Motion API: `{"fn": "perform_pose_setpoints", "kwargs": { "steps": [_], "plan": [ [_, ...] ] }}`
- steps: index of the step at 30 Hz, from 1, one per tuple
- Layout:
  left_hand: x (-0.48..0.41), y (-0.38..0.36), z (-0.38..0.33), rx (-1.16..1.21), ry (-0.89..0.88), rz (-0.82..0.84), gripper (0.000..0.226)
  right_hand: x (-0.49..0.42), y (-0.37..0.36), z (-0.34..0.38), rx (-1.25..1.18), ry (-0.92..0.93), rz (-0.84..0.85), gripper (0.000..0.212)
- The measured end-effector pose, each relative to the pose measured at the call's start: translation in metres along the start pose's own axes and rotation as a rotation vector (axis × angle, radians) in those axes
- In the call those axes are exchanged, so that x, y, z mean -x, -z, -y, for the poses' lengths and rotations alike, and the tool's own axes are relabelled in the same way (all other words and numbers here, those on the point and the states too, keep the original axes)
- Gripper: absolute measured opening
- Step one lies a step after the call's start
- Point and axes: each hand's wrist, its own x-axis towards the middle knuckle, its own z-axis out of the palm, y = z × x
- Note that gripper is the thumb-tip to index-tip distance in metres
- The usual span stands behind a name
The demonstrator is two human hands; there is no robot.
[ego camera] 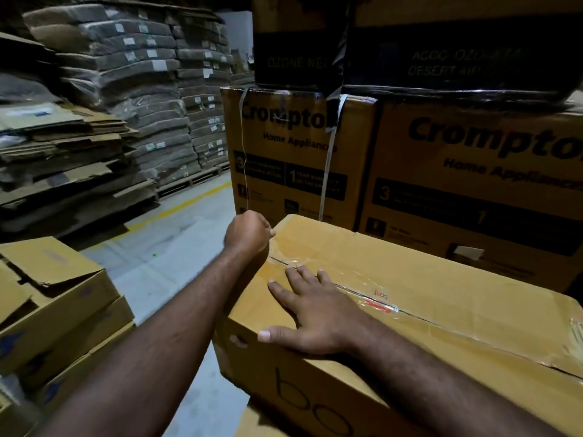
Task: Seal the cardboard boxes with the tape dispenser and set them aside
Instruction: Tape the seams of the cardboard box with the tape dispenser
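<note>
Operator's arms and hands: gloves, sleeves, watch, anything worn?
Nothing worn shows. The left hand and right hand are bare: no gloves, rings, watch or wristband. The left forearm and right forearm are bare to the frame edge; no sleeve in view.

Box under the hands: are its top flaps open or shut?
Shut. Both flaps of the box lie flat, clear tape runs along their seam, and the right hand presses flat on top.

The near cardboard box (448,275) is coloured a yellowish tan, with thin dark lettering (293,402) on its side. A red mark (378,306) is seen under the clear glossy tape (318,247). The far boxes (473,171) are printed with black words and panels. The grey floor (170,257) is crossed by a yellow line (189,200).
</note>
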Motion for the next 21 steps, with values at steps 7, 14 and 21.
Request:
{"fn": "perform_pose_setpoints", "kwargs": {
  "steps": [7,14,21],
  "plan": [
    [-0.048,-0.034,-0.032,0.206,-0.029,0.077,0.017,0.005,0.002,0.002,-0.033,0.015,0.014,0.105],
    [-0.051,-0.030,-0.014,0.183,-0.044,0.186,0.026,-0.012,-0.004,0.005,-0.022,-0.034,0.036,0.103],
    [0.001,0.009,0.023,0.290,-0.063,0.251,0.020,-0.011,-0.004,0.007,-0.027,-0.043,0.061,0.105]
  ]
}}
